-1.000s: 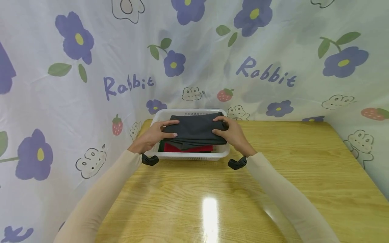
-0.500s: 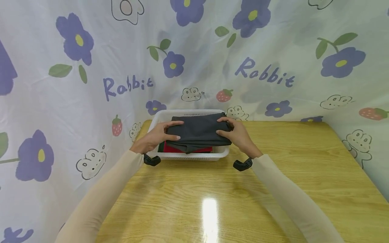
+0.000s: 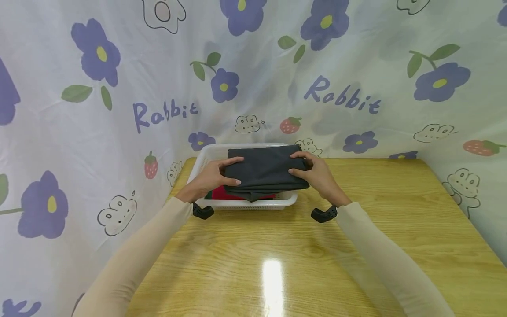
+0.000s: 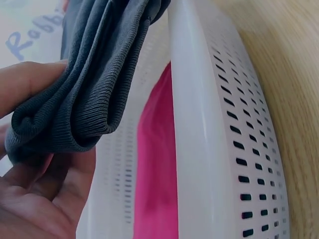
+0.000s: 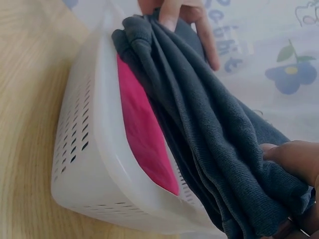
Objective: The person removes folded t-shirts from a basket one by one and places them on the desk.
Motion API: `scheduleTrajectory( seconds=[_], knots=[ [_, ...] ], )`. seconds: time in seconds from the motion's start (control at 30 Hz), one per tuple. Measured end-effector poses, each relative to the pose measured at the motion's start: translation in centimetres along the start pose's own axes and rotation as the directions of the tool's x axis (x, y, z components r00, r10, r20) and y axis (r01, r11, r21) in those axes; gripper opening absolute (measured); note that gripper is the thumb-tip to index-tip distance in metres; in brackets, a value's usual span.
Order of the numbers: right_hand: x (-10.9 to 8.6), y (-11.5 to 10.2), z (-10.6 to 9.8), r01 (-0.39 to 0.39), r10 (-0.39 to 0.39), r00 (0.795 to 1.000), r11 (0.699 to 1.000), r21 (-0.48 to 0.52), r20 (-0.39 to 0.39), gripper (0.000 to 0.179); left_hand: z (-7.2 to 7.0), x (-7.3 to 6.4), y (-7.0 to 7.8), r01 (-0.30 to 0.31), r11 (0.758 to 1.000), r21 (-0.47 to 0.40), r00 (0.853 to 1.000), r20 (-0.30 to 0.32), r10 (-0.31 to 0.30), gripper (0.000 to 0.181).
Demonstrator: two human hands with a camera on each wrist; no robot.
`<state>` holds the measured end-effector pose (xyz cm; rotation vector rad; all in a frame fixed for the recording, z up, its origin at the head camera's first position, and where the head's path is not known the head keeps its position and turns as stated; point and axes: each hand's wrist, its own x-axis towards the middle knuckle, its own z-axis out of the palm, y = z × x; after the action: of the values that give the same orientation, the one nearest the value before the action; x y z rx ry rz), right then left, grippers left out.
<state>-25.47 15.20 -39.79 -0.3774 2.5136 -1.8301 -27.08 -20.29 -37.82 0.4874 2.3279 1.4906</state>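
A folded dark grey garment [image 3: 265, 169], made of several layers, hangs over the basket between my hands. My left hand [image 3: 210, 178] grips its left end, thumb on the near side. At the opposite end, my right hand [image 3: 318, 176] holds the folds with curled fingers. Ribbed edges of the garment [image 4: 94, 84] show in the left wrist view, above the basket's rim. Below it stands a white plastic basket [image 3: 253, 204] with slotted walls. Inside lies a red cloth [image 3: 223, 193], which looks pink in the wrist views, partly hidden by the garment.
The basket stands on a wooden table [image 3: 222, 246] at its back left, close to the hanging curtain [image 3: 253, 79] printed with flowers and rabbits. Dark green cloth shows beside the red one. Table surface extends to the right and front.
Both hands have shifted to the right with the grey garment, whose right end now reaches past the basket's right rim. More of the basket's left side shows.
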Motion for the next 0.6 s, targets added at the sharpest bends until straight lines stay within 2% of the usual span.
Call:
scheduleTrajectory(
  seconds=[0.27,0.47,0.6],
  knots=[
    [-1.0,-0.5,-1.4,-0.011,0.011,1.000,1.000,-0.007,0.002,0.044,0.8,0.2,0.8,-0.011,0.998,0.055,1.000,-0.012,0.011,0.070],
    [-1.7,-0.6,-2.5,-0.013,0.013,1.000,0.999,-0.029,-0.011,0.044,1.6,0.6,1.5,-0.028,0.998,0.057,0.999,-0.022,0.029,0.068],
    [-2.2,-0.2,-3.3,-0.019,0.018,1.000,1.000,-0.017,-0.011,0.046,2.3,1.1,1.8,-0.043,0.999,0.017,0.999,0.007,0.043,0.067]
  ],
)
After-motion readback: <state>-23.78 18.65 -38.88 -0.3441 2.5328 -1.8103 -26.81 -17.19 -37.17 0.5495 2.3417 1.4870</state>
